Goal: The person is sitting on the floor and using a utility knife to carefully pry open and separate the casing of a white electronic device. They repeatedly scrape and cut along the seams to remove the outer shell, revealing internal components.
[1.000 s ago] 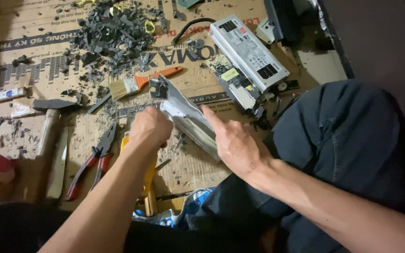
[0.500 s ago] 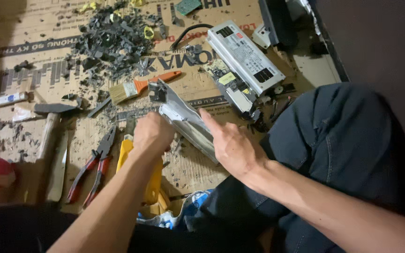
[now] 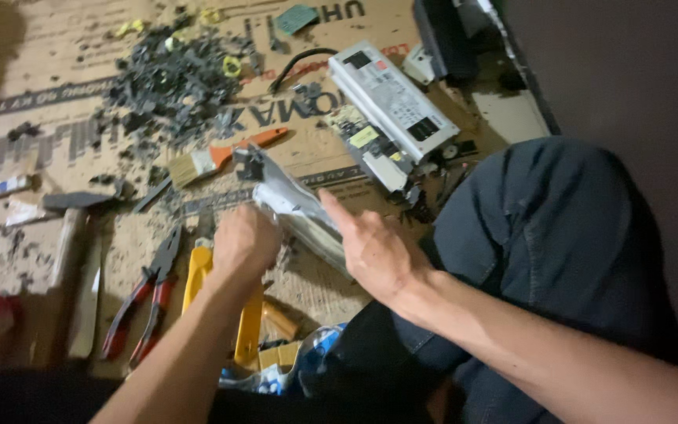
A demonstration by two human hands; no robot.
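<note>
Fingers of the left hand (image 3: 246,245) are curling into a clench around the near edge of a silver metal casing (image 3: 296,210), though exactly what lies inside the fist is hidden. The right hand (image 3: 374,255) is pressing against the casing's right side, index finger stretching out along it toward 11 o'clock, the other fingers bending loosely behind; how firmly it is gripping cannot be told. The casing is slanting from 11 o'clock down to 5 o'clock between the two hands, raised above the cardboard (image 3: 56,55) covering the floor, with a dark fitting at its far end.

Lying at 12 o'clock from the casing is a brush (image 3: 221,155) with an orange handle. Farther out at 11 o'clock, a heap of black scraps (image 3: 174,82) is spreading over the cardboard. At 1 o'clock a grey power unit (image 3: 390,98) is lying beside a bare circuit board (image 3: 374,149), the two touching. At 8 o'clock from the left hand, red pliers (image 3: 147,294) are resting next to a yellow tool (image 3: 249,330) that is passing under the wrist. A hammer (image 3: 72,228) is lying at 9 o'clock. The person's knee (image 3: 559,235), in dark cloth, is filling the space at 3 o'clock.
</note>
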